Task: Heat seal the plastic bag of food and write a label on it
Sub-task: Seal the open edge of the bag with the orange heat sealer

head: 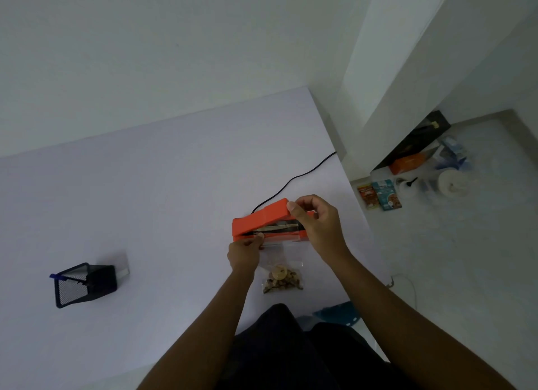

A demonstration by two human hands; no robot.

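An orange heat sealer (263, 219) sits on the white table (145, 200), its lid raised a little. A clear plastic bag (281, 269) with nuts and a pale round snack at its bottom lies in front of it, its open top edge laid into the sealer's jaw. My left hand (244, 251) pinches the bag's top left corner at the jaw. My right hand (317, 224) holds the sealer's right end, thumb on the lid, and hides the bag's right corner.
A black power cord (294, 180) runs from the sealer to the table's back right edge. A black mesh pen holder (84, 283) with a blue pen stands at the left. Packets, boxes and a white roll (449, 183) lie on the floor at right.
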